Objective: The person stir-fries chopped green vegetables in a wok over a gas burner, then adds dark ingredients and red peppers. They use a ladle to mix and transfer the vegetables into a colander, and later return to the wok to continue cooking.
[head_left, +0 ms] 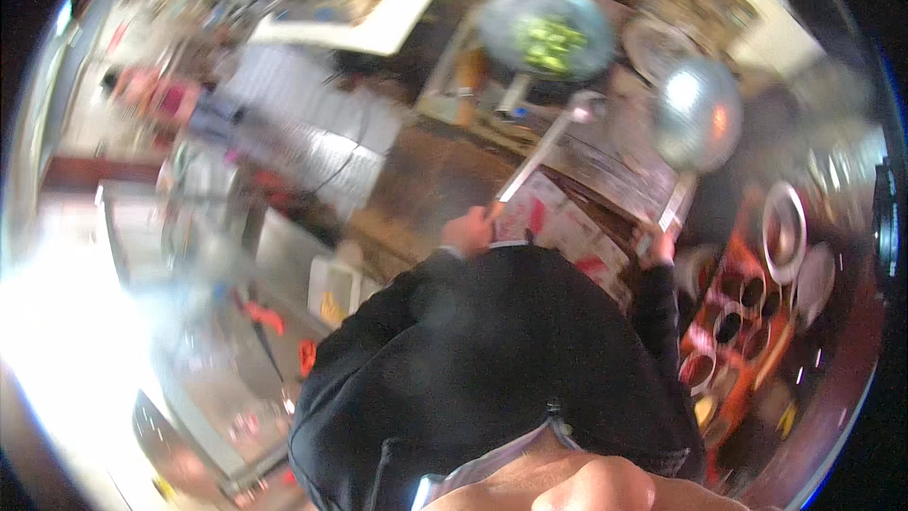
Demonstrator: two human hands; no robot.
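Note:
My left hand (468,232) is closed around the handle end of a long-handled ladle (544,147). Its bowl reaches forward over the stove top, close to the wok of greens. To the right, my right hand (659,244) grips the handle of a shiny metal wok (700,114), which looks tilted, and no food shows in it. Ahead of me, a second wok (497,24) holds chopped green vegetables (551,44); its handle points back toward me, and neither hand touches it. Motion blur softens the scene.
At my right stands an orange-red rack of several seasoning tubs (728,326), with a white-rimmed bowl (783,232) beyond it. A red-and-white patterned panel (558,227) lies below the stove edge. A white container with yellow food (333,289) is at my left. Another person (170,102) stands far left.

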